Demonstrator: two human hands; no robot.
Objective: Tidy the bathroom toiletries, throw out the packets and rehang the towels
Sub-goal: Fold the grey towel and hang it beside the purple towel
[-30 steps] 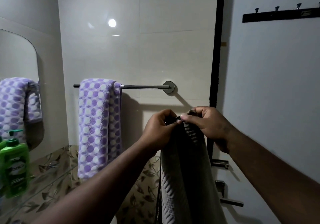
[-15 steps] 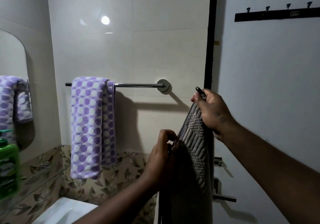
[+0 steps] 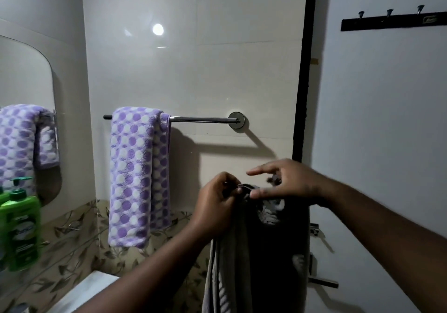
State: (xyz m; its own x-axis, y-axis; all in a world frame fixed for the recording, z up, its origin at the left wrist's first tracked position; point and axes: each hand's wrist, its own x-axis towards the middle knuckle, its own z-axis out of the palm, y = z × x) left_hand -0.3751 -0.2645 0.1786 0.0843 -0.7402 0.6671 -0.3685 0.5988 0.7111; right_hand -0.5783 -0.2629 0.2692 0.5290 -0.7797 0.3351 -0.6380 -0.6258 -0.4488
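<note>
A grey ribbed towel (image 3: 237, 264) hangs folded from my hands, below and right of the chrome towel rail (image 3: 205, 119). My left hand (image 3: 215, 206) pinches its top edge. Beside it, my right hand (image 3: 287, 183) holds the same edge between thumb and lower fingers, index finger stretched out leftward. A purple and white dotted towel (image 3: 135, 172) is draped over the left part of the rail. The rail's right half is bare up to its round wall mount (image 3: 237, 120).
A mirror (image 3: 24, 109) on the left wall reflects the dotted towel. A green pump bottle (image 3: 21, 230) stands at the left edge. A white basin (image 3: 84, 291) lies below. A black hook rack (image 3: 391, 21) is on the right wall, door hardware (image 3: 316, 232) lower down.
My right hand came down from beside the door frame to meet my left hand, which rose. The towel's two top corners are together again and the towel hangs folded.
</note>
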